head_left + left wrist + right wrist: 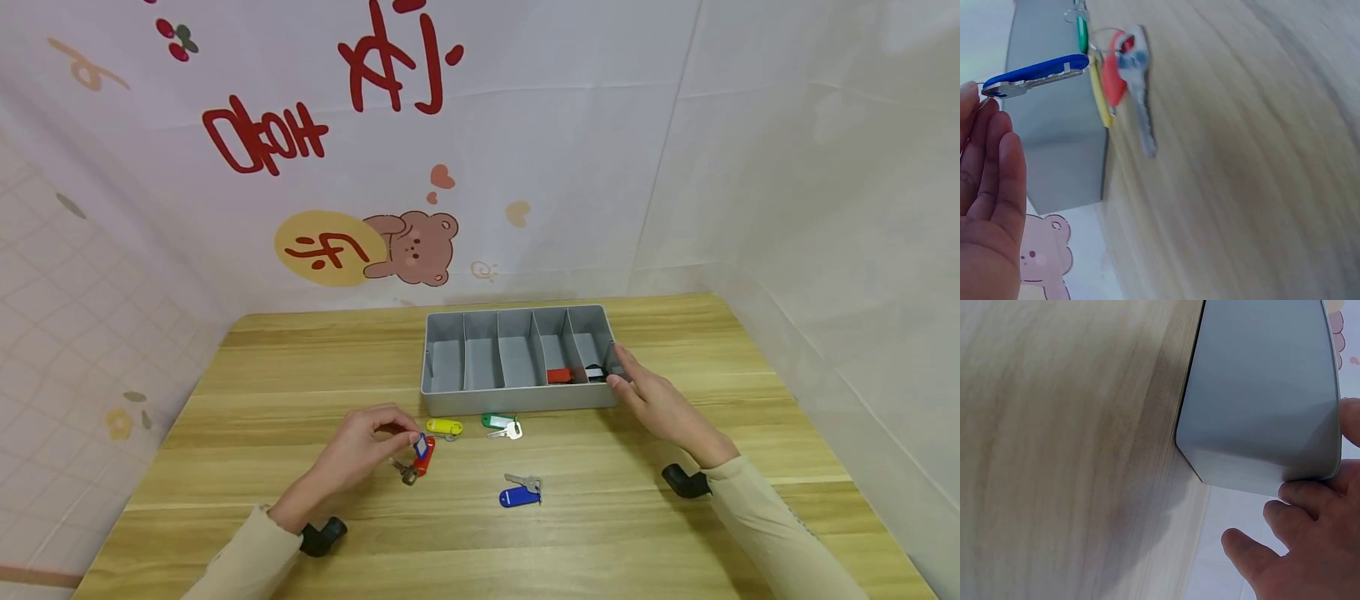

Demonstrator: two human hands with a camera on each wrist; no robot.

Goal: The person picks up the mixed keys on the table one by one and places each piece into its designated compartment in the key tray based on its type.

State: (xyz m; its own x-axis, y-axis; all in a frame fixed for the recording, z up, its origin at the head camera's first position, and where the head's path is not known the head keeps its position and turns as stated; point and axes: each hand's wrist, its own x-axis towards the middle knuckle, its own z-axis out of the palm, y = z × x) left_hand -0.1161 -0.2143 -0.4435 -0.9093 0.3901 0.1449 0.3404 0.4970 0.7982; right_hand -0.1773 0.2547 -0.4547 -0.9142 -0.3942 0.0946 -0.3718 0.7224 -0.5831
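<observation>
My left hand [360, 446] pinches a blue key tag [422, 447] near its ring; in the left wrist view a silver key [1029, 83] hangs along it. Below it on the table lies a red key tag [425, 458] with a key. A yellow key tag [445, 427] and a green key tag [498, 420], each with a key, lie in front of the grey compartment box [517, 400]. My right hand [671, 412] holds the box's right front corner, thumb at the front and fingers against the end wall.
A second blue key tag [520, 497] with a key lies nearer the front of the wooden table [600, 533]. Inside the box, a red tag [559, 376] and a black tag [595, 372] sit in the two rightmost compartments. A printed cloth [562, 150] hangs behind.
</observation>
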